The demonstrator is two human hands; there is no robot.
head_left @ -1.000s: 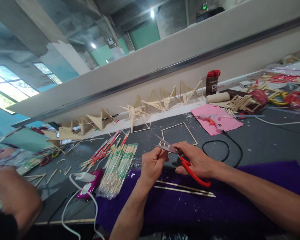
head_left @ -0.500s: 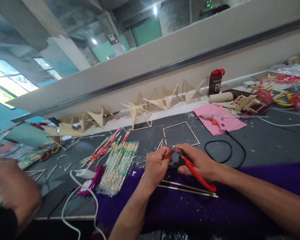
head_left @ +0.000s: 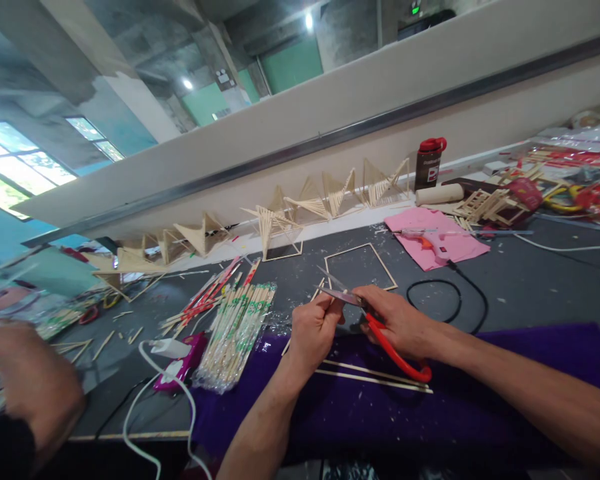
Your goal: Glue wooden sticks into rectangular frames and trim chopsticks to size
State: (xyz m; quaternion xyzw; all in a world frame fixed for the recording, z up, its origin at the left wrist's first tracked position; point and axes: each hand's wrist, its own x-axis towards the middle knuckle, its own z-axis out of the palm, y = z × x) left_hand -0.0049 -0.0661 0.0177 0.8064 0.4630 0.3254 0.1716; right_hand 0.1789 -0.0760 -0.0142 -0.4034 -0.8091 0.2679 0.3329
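My right hand (head_left: 397, 320) grips red-handled scissors (head_left: 393, 347), their blades spread apart and pointing left over my left hand. My left hand (head_left: 314, 333) is closed in a pinch around thin wooden sticks (head_left: 287, 346), whose ends show above and below the fist. Below the hands, two long sticks (head_left: 375, 377) lie on the purple cloth (head_left: 350, 420). Just beyond the hands a square stick frame (head_left: 347, 251) lies flat on the dark table (head_left: 520, 287).
At left are packaged sticks (head_left: 237, 330), a purple power strip (head_left: 183, 363) with white cable, and another person's arm (head_left: 30, 380). Stick models (head_left: 267, 227) line the wall. A glue gun (head_left: 427, 241) rests on pink paper (head_left: 405, 223) near a bottle (head_left: 429, 165).
The scissor blades have opened wider, the upper blade swinging up from the sticks. Both hands stay in nearly the same place.
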